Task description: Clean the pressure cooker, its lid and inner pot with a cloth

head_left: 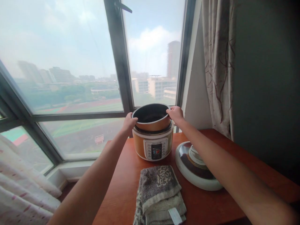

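Both my hands grip the rim of a dark-lined inner pot point(152, 125) on opposite sides. My left hand point(130, 121) is closed on the left edge, thumb over the rim. On the right edge my right hand point(175, 114) pinches the rim in the same way. The pot sits partly raised in the mouth of a gold and white rice cooker point(138, 145), its outer wall showing above the cooker's top. To the right lies a round lid point(185, 167) with a knob, partly covered by my right forearm. In front of the cooker is a folded grey towel point(159, 184).
The reddish-brown wooden table point(117, 184) holds all these things. Behind it stand large windows with a dark frame point(118, 56). Curtains hang at the right point(217, 68) and at the lower left point(21, 187).
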Demonstrator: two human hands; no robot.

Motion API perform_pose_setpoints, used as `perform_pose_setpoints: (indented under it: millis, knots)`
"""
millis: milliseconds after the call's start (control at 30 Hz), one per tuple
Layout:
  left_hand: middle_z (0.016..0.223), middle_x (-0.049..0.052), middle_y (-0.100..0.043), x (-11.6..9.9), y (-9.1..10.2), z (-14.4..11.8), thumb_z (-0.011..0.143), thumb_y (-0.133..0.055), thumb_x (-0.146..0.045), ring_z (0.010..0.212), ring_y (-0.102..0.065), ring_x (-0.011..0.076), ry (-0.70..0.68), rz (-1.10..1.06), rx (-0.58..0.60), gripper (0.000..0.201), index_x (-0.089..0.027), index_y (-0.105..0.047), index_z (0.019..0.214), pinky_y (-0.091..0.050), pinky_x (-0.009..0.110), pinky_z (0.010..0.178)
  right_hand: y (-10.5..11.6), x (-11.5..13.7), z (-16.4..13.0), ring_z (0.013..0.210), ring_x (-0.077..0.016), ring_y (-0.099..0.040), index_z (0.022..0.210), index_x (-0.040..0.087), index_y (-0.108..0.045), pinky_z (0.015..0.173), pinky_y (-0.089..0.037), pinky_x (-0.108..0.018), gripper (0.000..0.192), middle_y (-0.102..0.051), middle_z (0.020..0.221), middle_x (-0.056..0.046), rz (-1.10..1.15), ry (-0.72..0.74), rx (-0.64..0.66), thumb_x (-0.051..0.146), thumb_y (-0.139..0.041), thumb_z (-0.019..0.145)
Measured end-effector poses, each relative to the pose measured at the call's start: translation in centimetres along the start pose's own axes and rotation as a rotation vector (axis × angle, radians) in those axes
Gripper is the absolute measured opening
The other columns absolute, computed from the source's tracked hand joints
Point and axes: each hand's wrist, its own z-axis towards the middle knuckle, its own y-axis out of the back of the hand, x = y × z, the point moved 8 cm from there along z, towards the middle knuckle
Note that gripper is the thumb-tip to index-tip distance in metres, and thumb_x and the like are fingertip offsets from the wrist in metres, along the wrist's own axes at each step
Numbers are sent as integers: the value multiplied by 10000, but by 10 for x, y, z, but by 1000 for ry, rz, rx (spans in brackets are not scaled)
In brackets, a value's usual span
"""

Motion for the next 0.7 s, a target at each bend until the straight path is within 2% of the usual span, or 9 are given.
perform_pose_setpoints:
  millis: [100, 233, 467, 600, 700]
  knots:
    - [1007, 95, -686, 3, -3, 1, 671, -526, -164, 962, -646, 269, -17, 54, 10, 428, -155, -610, 1091, -498, 381, 881, 3, -6, -1, 769, -235, -673, 747, 165, -718, 679, -480, -287, 183, -703, 702, -78, -154, 14, 49, 306, -604, 728]
    - [1043, 103, -707, 3, -9, 2, 686, -530, -176, 986, -660, 289, -43, 122, 43, 458, -169, -616, 1136, -499, 389, 891, 1, -14, -1, 945, -307, -695, 864, 147, -760, 765, -507, -342, 268, -753, 936, -160, -315, -5, 130, 346, -647, 723]
    - [1245, 127, -694, 10, -22, -3, 663, -557, -126, 1171, -630, 312, -58, 241, 87, 587, -176, -620, 1245, -469, 393, 1002, -21, -29, -8, 982, -320, -708, 961, 161, -772, 758, -526, -350, 316, -755, 1026, -168, -408, -57, 270, 364, -642, 757]
    - [1300, 139, -663, 14, -23, -4, 690, -566, -150, 1204, -613, 327, -47, 300, 80, 604, -187, -586, 1293, -471, 419, 1002, -25, -35, -14, 989, -320, -707, 985, 173, -770, 755, -530, -355, 309, -753, 1044, -162, -409, -69, 292, 351, -616, 783]
    - [1255, 163, -680, 19, -24, -3, 715, -578, -192, 1173, -631, 355, -20, 337, 91, 578, -178, -577, 1293, -484, 451, 971, -24, -36, -16, 1034, -325, -693, 1108, 184, -739, 787, -531, -370, 378, -746, 1087, -155, -402, -67, 286, 345, -606, 793]
